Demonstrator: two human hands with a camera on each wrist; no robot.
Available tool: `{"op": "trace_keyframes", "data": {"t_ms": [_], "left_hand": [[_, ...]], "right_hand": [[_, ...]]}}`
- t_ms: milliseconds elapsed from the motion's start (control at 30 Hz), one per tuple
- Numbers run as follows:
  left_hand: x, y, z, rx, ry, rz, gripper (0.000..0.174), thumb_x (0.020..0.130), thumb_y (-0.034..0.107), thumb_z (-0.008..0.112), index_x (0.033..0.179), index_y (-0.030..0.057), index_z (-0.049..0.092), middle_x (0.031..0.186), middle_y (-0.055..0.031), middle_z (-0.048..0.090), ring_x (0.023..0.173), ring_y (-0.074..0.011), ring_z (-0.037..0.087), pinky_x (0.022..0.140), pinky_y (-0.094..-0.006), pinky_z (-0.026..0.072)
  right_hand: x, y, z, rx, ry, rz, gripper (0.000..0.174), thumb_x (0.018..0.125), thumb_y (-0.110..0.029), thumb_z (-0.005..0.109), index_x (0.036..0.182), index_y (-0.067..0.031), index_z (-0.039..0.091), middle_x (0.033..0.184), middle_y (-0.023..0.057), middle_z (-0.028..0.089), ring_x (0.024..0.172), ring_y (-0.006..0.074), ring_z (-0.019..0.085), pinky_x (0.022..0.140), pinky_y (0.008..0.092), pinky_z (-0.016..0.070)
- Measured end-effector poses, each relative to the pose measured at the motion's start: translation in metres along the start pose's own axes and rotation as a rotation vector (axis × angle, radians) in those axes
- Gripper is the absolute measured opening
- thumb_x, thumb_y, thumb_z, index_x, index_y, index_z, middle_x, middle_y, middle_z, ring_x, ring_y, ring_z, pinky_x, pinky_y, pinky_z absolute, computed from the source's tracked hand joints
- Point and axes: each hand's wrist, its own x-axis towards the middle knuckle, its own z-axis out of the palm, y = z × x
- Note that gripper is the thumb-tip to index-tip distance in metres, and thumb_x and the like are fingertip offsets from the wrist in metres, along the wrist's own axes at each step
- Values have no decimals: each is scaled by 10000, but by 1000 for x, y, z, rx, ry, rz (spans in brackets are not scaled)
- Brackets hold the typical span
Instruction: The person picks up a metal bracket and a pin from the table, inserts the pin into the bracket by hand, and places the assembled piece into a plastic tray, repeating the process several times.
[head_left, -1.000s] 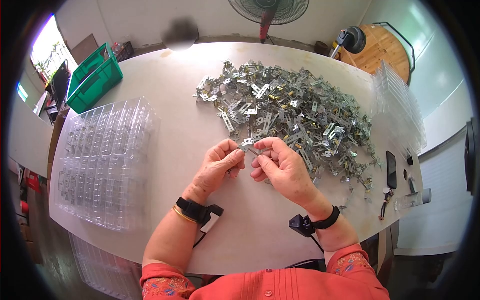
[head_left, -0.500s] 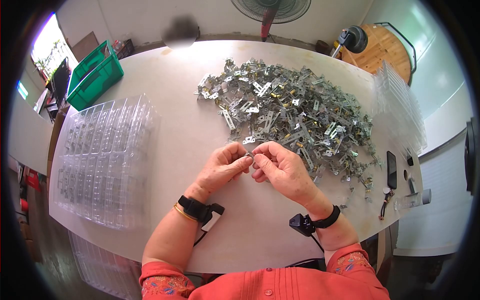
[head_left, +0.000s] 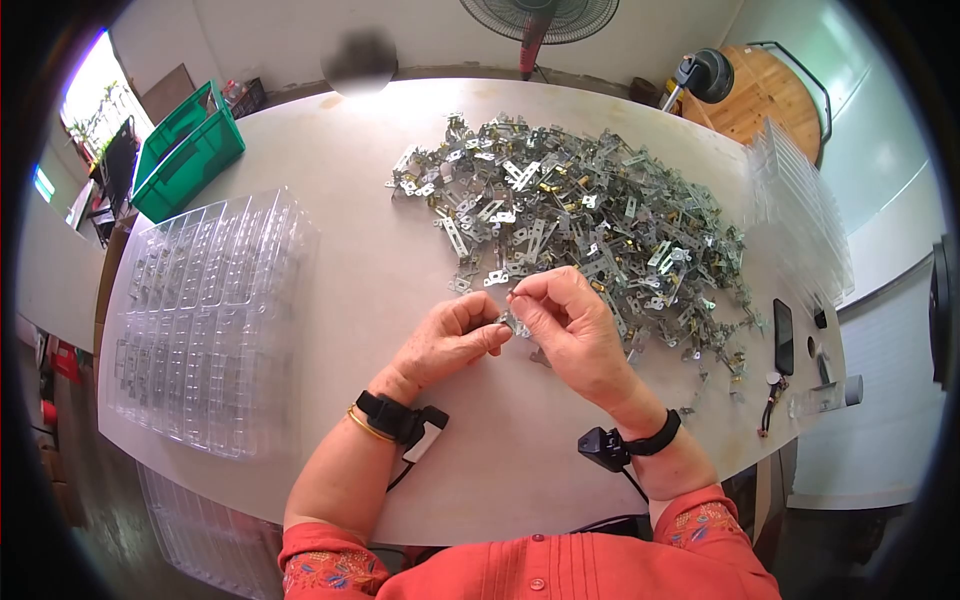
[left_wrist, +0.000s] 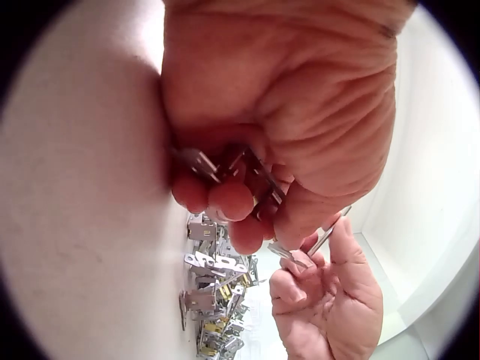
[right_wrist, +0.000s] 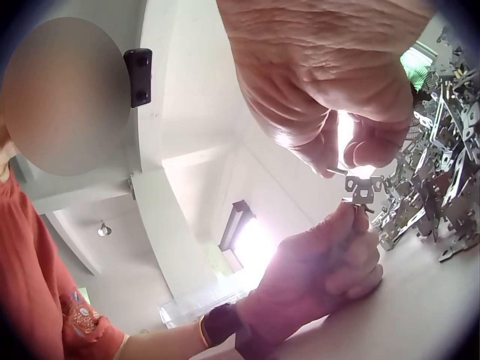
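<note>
My left hand (head_left: 450,340) pinches a small metal bracket (right_wrist: 364,189) between thumb and forefinger. More metal pieces (left_wrist: 259,176) are tucked within its curled fingers, partly hidden by them. Just above and to the right in the head view, my right hand (head_left: 575,330) pinches a thin metal strip (left_wrist: 330,232) between thumb and forefinger; its end shows beside the thumb tip in the right wrist view. The fingertips of both hands are close together, near the front edge of a large pile of metal brackets (head_left: 590,220) on the table.
Clear plastic trays (head_left: 210,320) with compartments, some containing metal parts, are stacked at the left; more trays (head_left: 800,220) stand at the right. A green crate (head_left: 190,155) sits at the back left. Along the right edge lie a phone (head_left: 783,338) and a clear bottle (head_left: 825,398).
The hands came together over the small part half a second ago. Since then the right hand has lifted slightly up and right, and the bracket shows at the left fingertips.
</note>
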Motion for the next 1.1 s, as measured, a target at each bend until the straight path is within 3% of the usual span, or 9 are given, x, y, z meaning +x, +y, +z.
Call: {"op": "trace_keyframes", "data": {"t_ms": [67, 233, 300, 833, 900, 1100], "left_hand": [[0, -1, -1, -38, -7, -2, 214, 969, 260, 685, 989, 62, 606, 805, -2, 633, 665, -64, 547, 579, -219, 435], [3, -7, -7, -464, 26, 99, 147, 1004, 208, 617, 976, 65, 597, 775, -43, 634, 622, -114, 554, 570, -255, 441], [3, -5, -9, -558, 12, 114, 153, 1006, 217, 615, 965, 71, 598, 775, -45, 639, 609, -120, 557, 571, -264, 451], [4, -8, -12, -578, -43, 119, 103, 1008, 191, 604, 1007, 88, 596, 773, -42, 645, 591, -137, 564, 552, -284, 440], [4, -9, -12, -578, -47, 121, 104, 1007, 191, 607, 1003, 88, 596, 771, -39, 646, 594, -134, 566, 550, -279, 440], [3, -7, -9, -506, 10, 92, 137, 996, 213, 632, 981, 80, 601, 756, -27, 633, 602, -111, 555, 550, -251, 428]], "right_hand": [[0, -1, -4, 50, -2, 67, 72, 966, -106, 668, 1026, -65, 666, 880, 3, 556, 655, 54, 499, 587, 218, 436], [5, -13, -9, 181, 4, 252, 90, 997, -148, 641, 1038, -68, 653, 778, -29, 582, 640, 28, 510, 547, 205, 420], [4, -12, -12, 177, -101, 381, 122, 1031, -175, 592, 1072, -74, 647, 776, -54, 584, 660, 8, 531, 539, 185, 442], [2, -5, -5, 93, -124, 349, 138, 1029, -142, 586, 1104, -56, 663, 812, -62, 590, 710, 27, 531, 620, 202, 459], [2, -2, -5, 27, -104, 308, 140, 997, -126, 620, 1101, -37, 649, 723, -20, 601, 657, 34, 509, 584, 230, 441], [3, -8, -6, -11, -114, 341, 137, 990, -118, 618, 1099, -36, 634, 718, 3, 614, 658, 56, 546, 588, 253, 459]]}}
